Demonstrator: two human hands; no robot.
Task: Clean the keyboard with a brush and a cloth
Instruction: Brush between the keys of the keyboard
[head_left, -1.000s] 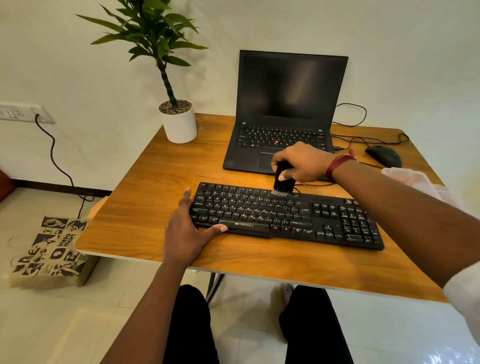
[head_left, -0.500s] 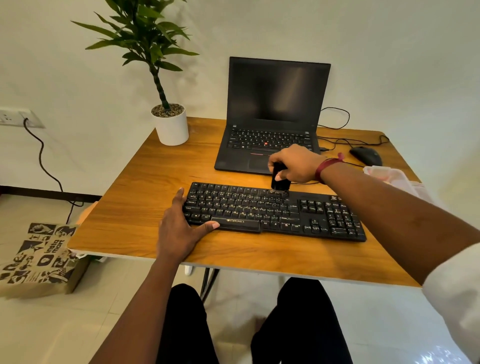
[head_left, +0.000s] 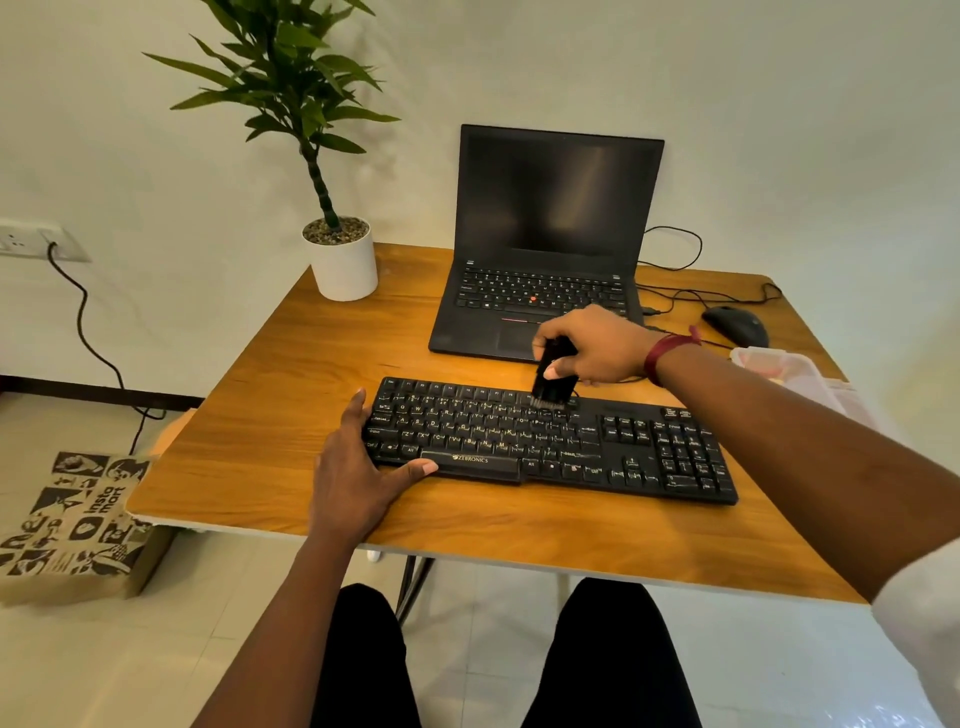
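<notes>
Keyboard (head_left: 550, 441): I log it at centre frame on the table (head_left: 291, 415). Left hand (head_left: 358, 467): flat, fingers straight, resting on its left end, thumb along the front edge. Right hand (head_left: 597, 345): above its top edge, curled round a black brush (head_left: 553, 383), bristles touching the upper key row.

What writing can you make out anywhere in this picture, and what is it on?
"ZEBRONICS": on the front edge of the keyboard, by the space bar.
"insta mart": on the paper bag on the floor.
Key legends on the keyboard and the laptop: too small to read.
Other lettering on the bag: stylised and partly cut off, unreadable.
</notes>
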